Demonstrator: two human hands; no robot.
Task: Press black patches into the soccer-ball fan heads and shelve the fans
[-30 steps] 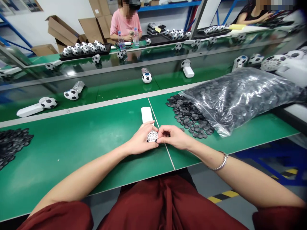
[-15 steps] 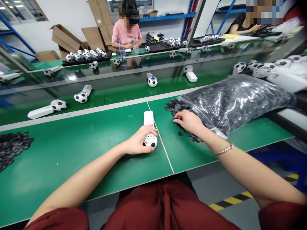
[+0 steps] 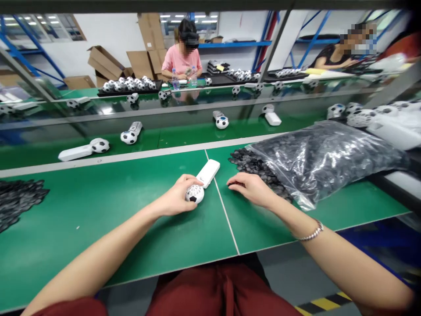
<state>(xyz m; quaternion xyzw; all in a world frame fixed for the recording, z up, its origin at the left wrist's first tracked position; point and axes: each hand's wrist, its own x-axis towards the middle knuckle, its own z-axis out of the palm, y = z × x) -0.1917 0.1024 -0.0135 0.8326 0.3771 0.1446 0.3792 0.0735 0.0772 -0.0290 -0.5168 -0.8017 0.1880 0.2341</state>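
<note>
My left hand (image 3: 179,195) grips the round head of a white football-shaped device (image 3: 195,193), its thumb and fingers around the ball. The ball has an open lattice with a few black patches, and its flat white handle (image 3: 208,173) points away to the upper right. My right hand (image 3: 251,188) is above the green bench, left of a heap of black plastic pieces (image 3: 259,169). Its thumb and forefinger pinch a small black piece (image 3: 231,184), mostly covered by the fingers.
A clear bag of black pieces (image 3: 332,153) lies at right, beside a tray with more balls (image 3: 362,117). Another black heap (image 3: 19,199) is at far left. Several football devices (image 3: 100,145) sit on the conveyor beyond. Across it, a person in pink (image 3: 182,61) works.
My right hand has come away from the black heap to the left, now pinching a piece. My left hand has shifted left and turned the device, so its handle slants right.
</note>
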